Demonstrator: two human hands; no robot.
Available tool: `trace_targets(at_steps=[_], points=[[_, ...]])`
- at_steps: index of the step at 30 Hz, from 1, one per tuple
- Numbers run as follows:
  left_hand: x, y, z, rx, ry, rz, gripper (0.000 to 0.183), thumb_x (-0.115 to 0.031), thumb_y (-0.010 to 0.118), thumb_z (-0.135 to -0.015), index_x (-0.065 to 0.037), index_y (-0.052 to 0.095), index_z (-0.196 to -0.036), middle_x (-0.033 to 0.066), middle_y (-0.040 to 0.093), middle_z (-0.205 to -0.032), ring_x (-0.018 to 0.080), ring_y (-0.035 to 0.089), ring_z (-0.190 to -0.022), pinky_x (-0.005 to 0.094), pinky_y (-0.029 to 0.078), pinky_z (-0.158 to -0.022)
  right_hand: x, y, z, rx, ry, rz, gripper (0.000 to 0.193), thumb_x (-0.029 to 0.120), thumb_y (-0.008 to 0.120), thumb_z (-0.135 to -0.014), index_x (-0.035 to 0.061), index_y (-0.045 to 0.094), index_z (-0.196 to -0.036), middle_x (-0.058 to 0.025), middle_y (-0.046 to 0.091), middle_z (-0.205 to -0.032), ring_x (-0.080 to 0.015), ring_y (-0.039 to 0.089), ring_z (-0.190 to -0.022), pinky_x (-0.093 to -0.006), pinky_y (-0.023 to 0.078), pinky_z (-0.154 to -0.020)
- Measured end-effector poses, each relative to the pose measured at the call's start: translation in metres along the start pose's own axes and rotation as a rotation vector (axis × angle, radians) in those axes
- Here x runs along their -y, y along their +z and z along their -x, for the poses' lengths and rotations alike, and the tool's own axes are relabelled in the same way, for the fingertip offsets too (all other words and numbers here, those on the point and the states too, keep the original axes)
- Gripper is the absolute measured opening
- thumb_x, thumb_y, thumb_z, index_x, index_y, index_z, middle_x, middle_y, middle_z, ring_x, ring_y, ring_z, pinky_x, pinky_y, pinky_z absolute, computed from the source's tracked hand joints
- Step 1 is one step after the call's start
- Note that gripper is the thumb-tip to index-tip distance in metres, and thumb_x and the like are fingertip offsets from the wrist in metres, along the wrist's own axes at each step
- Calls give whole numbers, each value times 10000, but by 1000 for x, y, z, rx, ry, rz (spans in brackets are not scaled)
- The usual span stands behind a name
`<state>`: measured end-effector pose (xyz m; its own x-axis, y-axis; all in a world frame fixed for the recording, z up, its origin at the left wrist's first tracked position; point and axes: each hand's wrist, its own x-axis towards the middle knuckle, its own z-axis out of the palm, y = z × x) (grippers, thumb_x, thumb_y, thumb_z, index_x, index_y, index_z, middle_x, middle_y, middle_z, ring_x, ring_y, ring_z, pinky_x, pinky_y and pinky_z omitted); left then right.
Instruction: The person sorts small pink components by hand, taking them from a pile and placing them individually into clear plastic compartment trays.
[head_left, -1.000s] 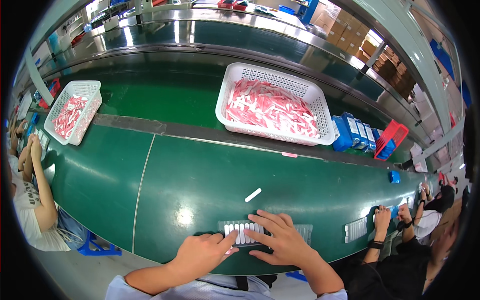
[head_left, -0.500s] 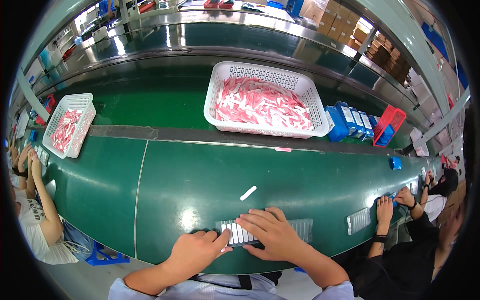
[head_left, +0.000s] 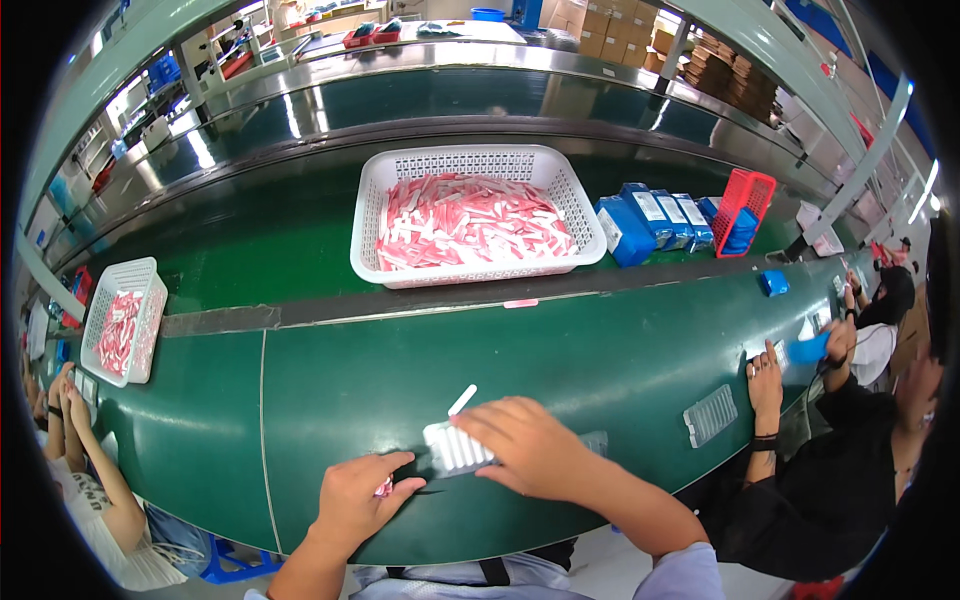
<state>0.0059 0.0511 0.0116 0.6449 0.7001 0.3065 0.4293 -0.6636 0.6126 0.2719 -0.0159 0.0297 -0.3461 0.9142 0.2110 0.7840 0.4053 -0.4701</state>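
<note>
Clock from the tray. Right hand (head_left: 525,445) is gripping the tray (head_left: 436,462) by its 3 o'clock end, fingers over, thumb under. Tray is clear thin plastic, looking a bit blurred, and is carrying a row of smooth white sticks (head_left: 462,452). Left hand (head_left: 355,495) is sitting at 8 o'clock, apart from it, lower fingers curling around pink-white bits (head_left: 384,487), index and thumb sticking out spread.

Loose stick (head_left: 462,400), flat and round-ended, is lying at 12 just beside the right fingers on the glossy green table (head_left: 350,380). Second tray (head_left: 596,442) is showing partly at 3, past the right wrist; third, ribbed tray (head_left: 711,416) is lying farther out. Big basket (head_left: 470,160), white perforated plastic, is standing at 12, holding a heap of pink-white strips (head_left: 475,222). Blue packs (head_left: 655,222), shiny and boxy, are standing at 1.
</note>
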Motion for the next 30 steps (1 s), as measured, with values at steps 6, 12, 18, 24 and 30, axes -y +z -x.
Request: trace_targets(at_steps=[6, 12, 18, 24, 30], points=[[4, 6, 4, -27, -26, 53, 300, -231, 883, -744, -81, 761, -973, 63, 663, -701, 206, 587, -549, 308, 466, -521, -51, -53, 23, 16, 248, -38, 747, 139, 801, -784, 45, 484, -1454, -160, 609, -1333, -360, 554, -1223, -446, 423, -1067], [5, 11, 0, 15, -20, 31, 277, -272, 858, -778, -107, 759, -977, 43, 682, -713, 201, 633, -580, 306, 492, -518, -81, -87, 75, -160, 527, 42, 717, 114, 792, -794, 71, 496, -1446, -154, 601, -1377, -379, 556, -1246, -462, 431, -1078], [9, 10, 6, 70, -32, -2, 250, -270, 844, -792, -110, 774, -971, 49, 729, -780, 214, 662, -607, 312, 518, -546, -42, -51, 34, -115, 206, 99, 520, 138, 791, -796, 106, 639, -1292, -106, 645, -1302, -316, 581, -1240, -510, 428, -1077], [6, 10, 2, 98, -18, -8, 246, -280, 839, -794, -113, 774, -963, 48, 724, -768, 219, 657, -601, 316, 514, -546, -6, 6, 1, 39, -16, 247, 422, 274, 734, -870, 93, 647, -1241, -85, 600, -1342, -263, 547, -1276, -498, 390, -1118], [3, 10, -1, 111, -52, 15, 245, -258, 840, -786, -93, 766, -952, 67, 712, -754, 233, 652, -596, 321, 513, -553, -51, -18, -13, -64, 174, 304, 509, 262, 678, -923, 76, 556, -1380, -115, 532, -1460, -311, 455, -1400, -514, 324, -1176]])
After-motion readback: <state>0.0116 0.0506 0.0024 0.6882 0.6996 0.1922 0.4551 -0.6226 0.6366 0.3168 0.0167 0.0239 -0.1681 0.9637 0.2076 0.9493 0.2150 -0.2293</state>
